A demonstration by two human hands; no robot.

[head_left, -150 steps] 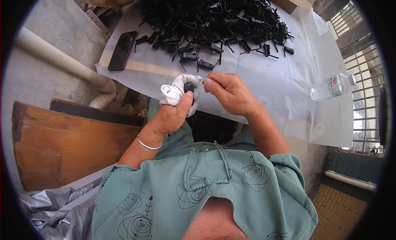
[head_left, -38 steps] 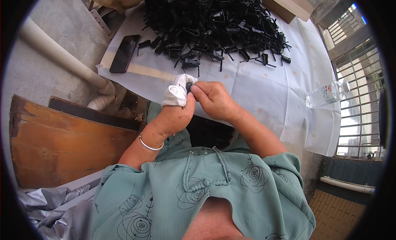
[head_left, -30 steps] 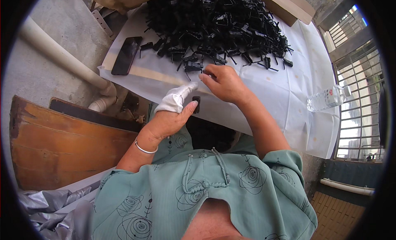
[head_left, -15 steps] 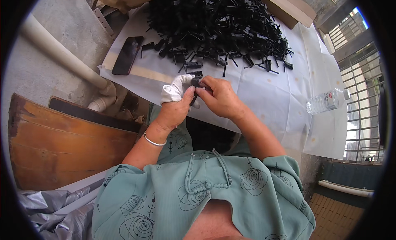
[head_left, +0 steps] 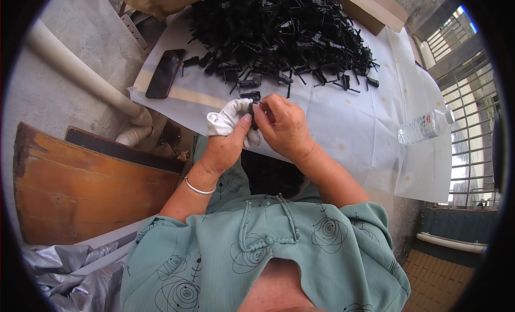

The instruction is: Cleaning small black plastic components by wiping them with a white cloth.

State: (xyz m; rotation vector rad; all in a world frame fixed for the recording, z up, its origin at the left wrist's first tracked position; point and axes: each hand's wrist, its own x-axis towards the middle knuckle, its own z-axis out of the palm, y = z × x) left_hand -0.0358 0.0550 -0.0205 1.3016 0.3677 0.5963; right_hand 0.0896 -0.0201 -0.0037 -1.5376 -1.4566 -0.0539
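Note:
Just over the table's near edge, my left hand point(head_left: 232, 130), partly covered by a white glove with the thumb bare, grips a small black plastic part point(head_left: 253, 113). My bare right hand point(head_left: 285, 125) is closed against the same part from the other side, its thumb and bent fingers pinching it. Fingers hide most of the part. Beyond my hands, another black piece point(head_left: 250, 95) lies on the white sheet. A large heap of black plastic parts point(head_left: 279, 38) with thin stems fills the far side of the table.
A dark phone point(head_left: 165, 74) lies at the table's left. On the right, a clear plastic bottle point(head_left: 424, 127) rests on its side on the white sheet point(head_left: 365, 129). Cardboard point(head_left: 371, 9) borders the heap. Left of the table are a pipe point(head_left: 80, 70) and a wooden board point(head_left: 91, 188).
The black part has turned between my fingers, and its lower end no longer shows. My right hand has shifted slightly upward and its fingers are bent more.

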